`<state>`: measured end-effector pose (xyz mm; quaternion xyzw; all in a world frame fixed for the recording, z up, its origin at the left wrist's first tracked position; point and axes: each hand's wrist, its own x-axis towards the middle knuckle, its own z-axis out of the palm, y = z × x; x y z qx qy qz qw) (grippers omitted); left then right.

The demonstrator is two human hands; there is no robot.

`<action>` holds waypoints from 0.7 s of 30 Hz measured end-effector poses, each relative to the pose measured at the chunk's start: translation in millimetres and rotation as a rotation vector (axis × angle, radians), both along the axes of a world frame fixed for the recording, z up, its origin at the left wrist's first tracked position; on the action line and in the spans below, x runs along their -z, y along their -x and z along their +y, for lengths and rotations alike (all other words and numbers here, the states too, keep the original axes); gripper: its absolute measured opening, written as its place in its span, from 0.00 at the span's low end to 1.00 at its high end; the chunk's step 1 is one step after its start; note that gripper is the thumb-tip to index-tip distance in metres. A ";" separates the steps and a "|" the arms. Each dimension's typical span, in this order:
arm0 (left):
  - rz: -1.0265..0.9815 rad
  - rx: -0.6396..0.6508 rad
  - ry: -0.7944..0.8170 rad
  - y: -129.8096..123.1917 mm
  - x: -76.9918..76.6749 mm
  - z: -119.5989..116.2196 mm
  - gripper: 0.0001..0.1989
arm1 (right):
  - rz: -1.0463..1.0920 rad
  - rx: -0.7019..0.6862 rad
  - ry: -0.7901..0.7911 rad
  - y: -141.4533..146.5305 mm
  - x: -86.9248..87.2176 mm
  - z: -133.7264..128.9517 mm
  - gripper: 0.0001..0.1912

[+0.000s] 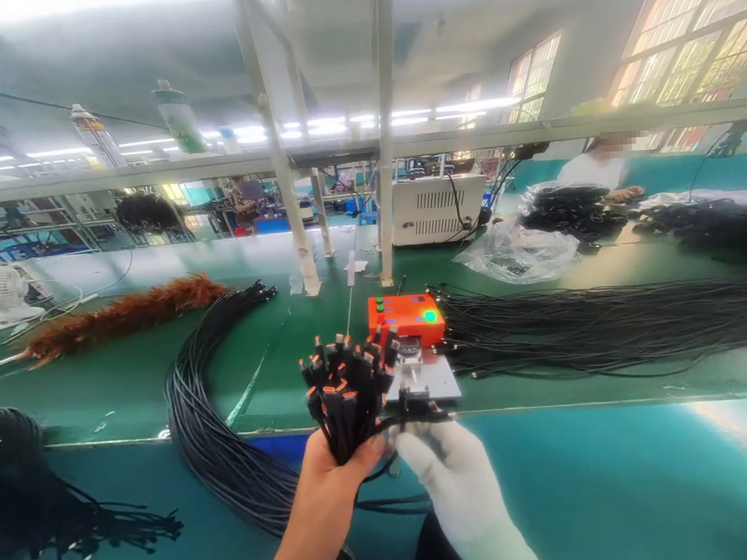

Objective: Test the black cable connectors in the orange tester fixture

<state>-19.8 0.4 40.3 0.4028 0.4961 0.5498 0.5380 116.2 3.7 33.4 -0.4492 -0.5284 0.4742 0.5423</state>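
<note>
My bare left hand (333, 480) grips a bundle of black cables (345, 397) just below their connectors, which point upward and show orange tips. The cables' long tails (225, 435) curve away left and lie over the table edge. In a white glove, my right hand (449, 466) is closed beside the bundle, fingers pinching the connector ends of a few cables (425, 411). Just beyond my hands stands an orange tester box (405, 312) with a lit green light. In front of it is a metal fixture (415, 373) on a light plate, partly hidden by the connectors.
Many loose black cables (598, 328) spread over the green table (301, 316) at right. A brown feather duster (127, 311) lies at left, near more hanging cables (67, 508). Behind are shelf posts (385, 189), a white metal box (438, 207), a plastic bag (521, 253) and a co-worker (595, 167).
</note>
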 end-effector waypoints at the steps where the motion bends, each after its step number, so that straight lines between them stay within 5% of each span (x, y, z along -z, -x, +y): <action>1: 0.006 -0.014 -0.015 -0.2 -3.1 -0.2 0.06 | 0.056 -0.004 0.041 -0.7 3.2 -0.2 0.09; 5: 0.041 -0.083 -0.080 -2.3 -17.1 -1.7 0.04 | 0.367 -0.010 0.249 -6.8 14.1 2.3 0.11; 9: 0.053 -0.051 -0.085 -4.0 -22.6 -4.2 0.04 | 0.269 0.063 0.401 -10.2 32.6 15.3 0.13; 14: 0.046 -0.078 -0.043 -4.5 -20.6 -3.8 0.06 | 0.278 -0.066 0.459 -13.4 60.5 37.1 0.16; 21: 0.075 -0.051 -0.064 -13.3 -17.9 1.3 0.11 | 0.192 -0.019 0.508 -22.8 54.0 42.3 0.15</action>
